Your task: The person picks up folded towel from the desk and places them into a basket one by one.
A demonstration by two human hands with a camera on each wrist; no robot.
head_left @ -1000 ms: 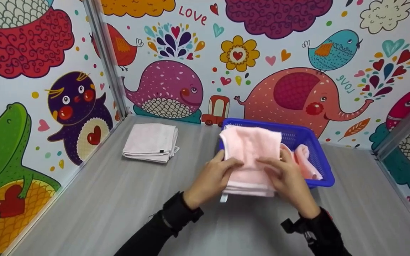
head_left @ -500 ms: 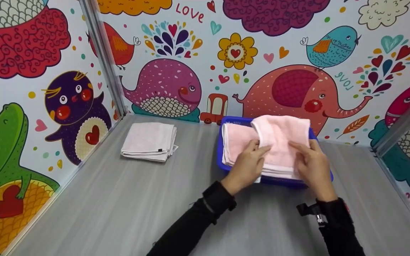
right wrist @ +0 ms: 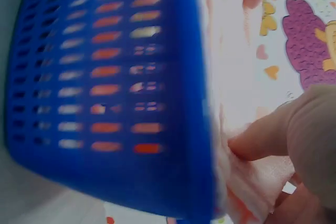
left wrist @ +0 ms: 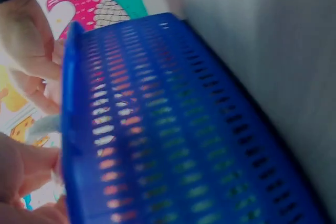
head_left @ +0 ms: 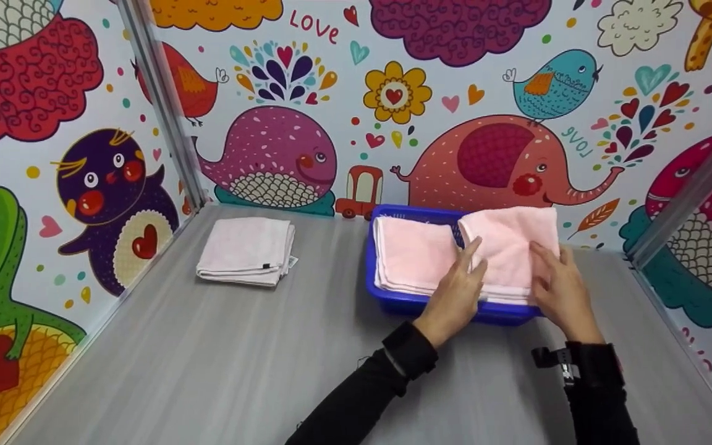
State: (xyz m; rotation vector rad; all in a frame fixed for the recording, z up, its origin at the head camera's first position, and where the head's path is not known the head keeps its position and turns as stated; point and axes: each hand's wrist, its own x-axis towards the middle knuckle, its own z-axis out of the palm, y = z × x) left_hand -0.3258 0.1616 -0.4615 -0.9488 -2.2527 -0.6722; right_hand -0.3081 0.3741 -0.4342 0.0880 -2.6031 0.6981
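Note:
A folded pink towel (head_left: 504,247) lies at the right side of the blue basket (head_left: 402,306), its back part raised toward the rim. My left hand (head_left: 455,296) grips its left edge, thumb on top. At its right edge my right hand (head_left: 566,296) pinches the cloth; the right wrist view shows the thumb (right wrist: 262,137) pressed into the layers. Beside it, a second folded pink towel (head_left: 415,253) fills the basket's left half. Through the slots in the left wrist view, the basket wall (left wrist: 142,103) hides most of the contents.
A paler folded towel (head_left: 245,250) with a small black tab lies on the grey table (head_left: 220,358) to the left. Walls printed with cartoon animals (head_left: 479,161) stand behind and at both sides, the back one close behind the basket.
Both hands have carried the pink towel right and lowered it into the basket's right side. The second towel in the left half has come into sight. The paler towel stays put.

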